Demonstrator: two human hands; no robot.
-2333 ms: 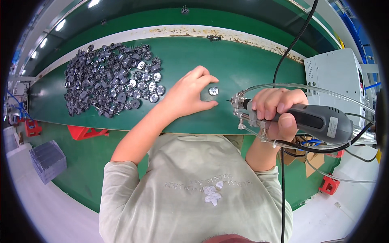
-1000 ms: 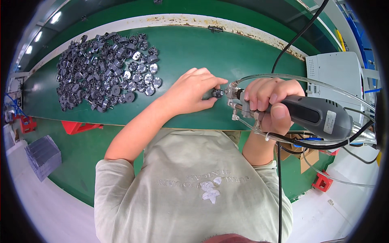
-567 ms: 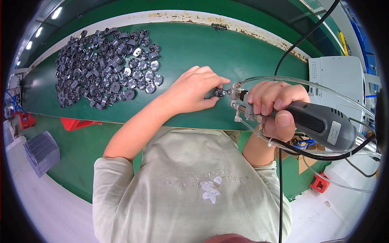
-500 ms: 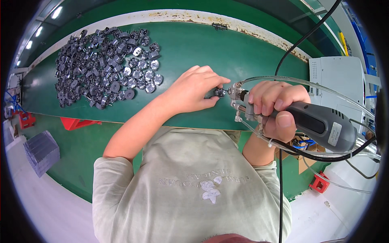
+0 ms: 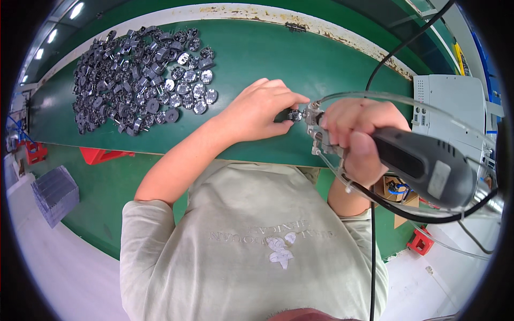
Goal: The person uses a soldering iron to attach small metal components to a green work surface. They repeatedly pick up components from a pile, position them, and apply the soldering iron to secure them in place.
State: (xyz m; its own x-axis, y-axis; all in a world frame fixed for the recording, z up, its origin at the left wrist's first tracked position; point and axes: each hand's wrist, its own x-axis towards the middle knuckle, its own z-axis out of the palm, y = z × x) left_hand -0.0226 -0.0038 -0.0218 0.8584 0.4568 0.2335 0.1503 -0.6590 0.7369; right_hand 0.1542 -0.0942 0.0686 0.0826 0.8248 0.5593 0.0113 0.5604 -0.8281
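My left hand (image 5: 259, 109) reaches in over the green table with thumb and forefinger closed around a small dark round part (image 5: 295, 115) with a shiny face. My right hand (image 5: 364, 128) is wrapped around a dark grey handheld power tool (image 5: 423, 167). Metal fittings and clear tubes are fixed to the tool, and its metal head (image 5: 311, 115) points left, right beside the small part. Whether the head touches the part cannot be made out. The right hand and tool are slightly blurred.
A big heap of similar dark round parts (image 5: 134, 80) covers the table's left side. A grey-white machine housing (image 5: 448, 109) stands at the right. A black cable (image 5: 385, 63) hangs past the tool. Red plastic pieces (image 5: 101, 155) show below the front edge, and a cardboard box (image 5: 409, 206) sits lower right.
My left hand and the part have shifted slightly right and up in the picture. The tool has tilted a little, its rear end lower, and my right hand has become blurred.
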